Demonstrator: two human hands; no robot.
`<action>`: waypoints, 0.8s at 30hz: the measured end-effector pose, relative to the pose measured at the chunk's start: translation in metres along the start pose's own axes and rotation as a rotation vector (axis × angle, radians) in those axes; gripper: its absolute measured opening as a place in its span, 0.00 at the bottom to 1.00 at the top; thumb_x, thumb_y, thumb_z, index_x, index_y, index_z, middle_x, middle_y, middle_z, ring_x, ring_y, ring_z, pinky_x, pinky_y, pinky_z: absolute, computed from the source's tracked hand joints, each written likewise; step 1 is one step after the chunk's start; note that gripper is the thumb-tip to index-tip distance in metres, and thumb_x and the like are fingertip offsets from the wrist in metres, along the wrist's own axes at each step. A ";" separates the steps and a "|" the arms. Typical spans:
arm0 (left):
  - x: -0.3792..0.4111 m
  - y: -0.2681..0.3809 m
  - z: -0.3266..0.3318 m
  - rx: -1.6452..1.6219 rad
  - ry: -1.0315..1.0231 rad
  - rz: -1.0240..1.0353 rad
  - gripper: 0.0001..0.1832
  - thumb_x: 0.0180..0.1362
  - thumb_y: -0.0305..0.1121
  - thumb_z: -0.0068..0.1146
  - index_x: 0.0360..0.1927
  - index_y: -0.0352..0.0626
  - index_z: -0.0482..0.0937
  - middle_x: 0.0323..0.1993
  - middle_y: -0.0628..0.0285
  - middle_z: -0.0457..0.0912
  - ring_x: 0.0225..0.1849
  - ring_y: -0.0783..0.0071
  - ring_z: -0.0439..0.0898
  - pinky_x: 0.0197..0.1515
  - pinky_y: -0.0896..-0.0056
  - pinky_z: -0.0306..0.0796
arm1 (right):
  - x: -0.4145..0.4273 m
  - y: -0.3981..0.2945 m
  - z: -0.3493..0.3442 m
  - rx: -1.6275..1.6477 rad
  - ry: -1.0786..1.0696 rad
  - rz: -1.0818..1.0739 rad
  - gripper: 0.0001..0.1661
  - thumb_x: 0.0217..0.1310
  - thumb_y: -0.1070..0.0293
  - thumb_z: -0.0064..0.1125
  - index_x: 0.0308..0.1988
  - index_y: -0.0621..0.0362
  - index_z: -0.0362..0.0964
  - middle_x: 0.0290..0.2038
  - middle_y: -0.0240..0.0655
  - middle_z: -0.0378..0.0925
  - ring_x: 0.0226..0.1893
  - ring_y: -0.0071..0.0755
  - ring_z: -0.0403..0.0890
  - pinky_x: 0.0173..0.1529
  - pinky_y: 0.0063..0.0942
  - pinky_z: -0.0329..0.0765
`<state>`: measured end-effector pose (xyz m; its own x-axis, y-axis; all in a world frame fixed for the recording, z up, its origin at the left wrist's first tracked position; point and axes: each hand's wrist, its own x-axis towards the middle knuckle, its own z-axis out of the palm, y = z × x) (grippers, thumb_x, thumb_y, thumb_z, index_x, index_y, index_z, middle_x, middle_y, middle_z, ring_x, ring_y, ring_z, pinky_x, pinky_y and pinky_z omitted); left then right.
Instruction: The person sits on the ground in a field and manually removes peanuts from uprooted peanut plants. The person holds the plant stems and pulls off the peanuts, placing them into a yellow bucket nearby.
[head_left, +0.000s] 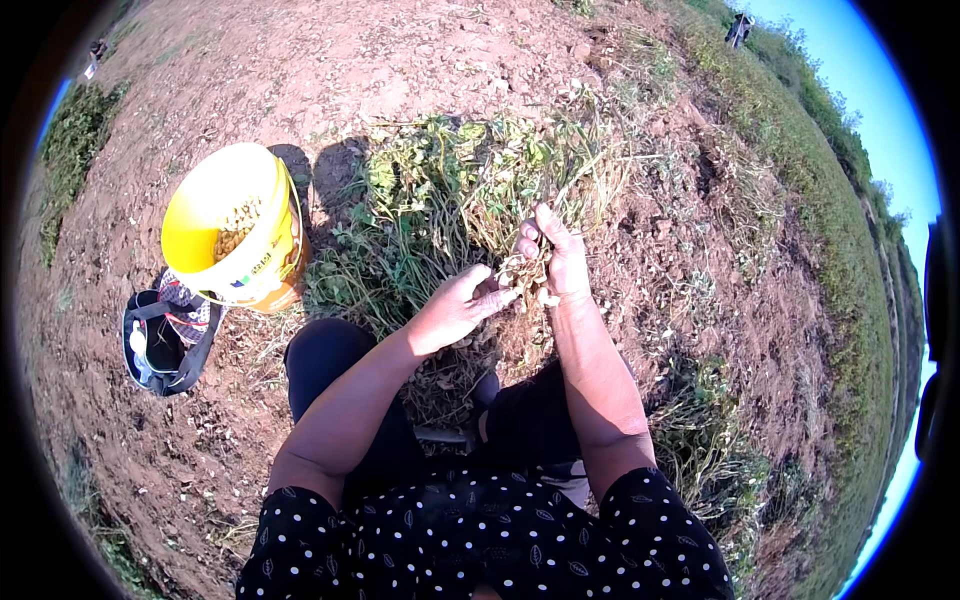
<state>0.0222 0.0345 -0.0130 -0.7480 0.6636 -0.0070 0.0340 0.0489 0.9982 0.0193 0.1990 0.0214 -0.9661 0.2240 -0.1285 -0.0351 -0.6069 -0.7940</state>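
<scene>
My right hand (556, 255) grips a bunch of uprooted peanut plants by the base of the stems, its thumb pointing up. Pale peanut pods and roots (529, 276) hang at the lower side of that fist. Close on the left of them is my left hand (465, 304), its thumb and fingertips at the pods; whether a pod is pinched between them cannot be told. The leafy green and yellow stems (442, 187) spread over the ground beyond both hands. At the left stands a yellow plastic bucket (191, 187) with peanut pods (240, 229) inside.
An open dark bag (169, 379) with a bottle and patterned cloth sits beside the bucket. More pulled plants (705, 442) lie on the soil at the right. Dark-clad knees flank the near plants. A distant person (739, 30) is at the upper right, by green growth.
</scene>
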 end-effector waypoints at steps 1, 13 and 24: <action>0.002 0.004 0.001 0.011 0.012 0.051 0.17 0.57 0.43 0.57 0.34 0.38 0.69 0.25 0.67 0.71 0.29 0.83 0.67 0.33 0.76 0.65 | 0.002 0.006 -0.001 0.034 -0.020 -0.008 0.09 0.57 0.65 0.58 0.32 0.57 0.69 0.21 0.29 0.69 0.18 0.20 0.67 0.19 0.16 0.64; 0.000 0.016 -0.034 0.006 -0.269 0.103 0.15 0.63 0.42 0.47 0.33 0.39 0.73 0.20 0.69 0.67 0.21 0.79 0.66 0.25 0.78 0.63 | 0.000 0.012 0.002 0.324 -0.215 0.382 0.17 0.65 0.52 0.45 0.37 0.55 0.69 0.17 0.20 0.59 0.13 0.15 0.57 0.19 0.18 0.60; -0.009 0.016 -0.020 -0.425 -0.151 -0.157 0.15 0.62 0.44 0.48 0.40 0.42 0.69 0.29 0.68 0.69 0.22 0.89 0.61 0.21 0.86 0.58 | 0.006 0.015 -0.006 0.507 -0.361 0.211 0.19 0.65 0.51 0.44 0.41 0.54 0.69 0.18 0.21 0.61 0.14 0.17 0.59 0.21 0.21 0.61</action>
<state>0.0165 0.0144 0.0047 -0.6167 0.7752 -0.1370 -0.3698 -0.1316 0.9198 0.0147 0.1962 0.0054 -0.9874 -0.1559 0.0268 0.1339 -0.9138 -0.3835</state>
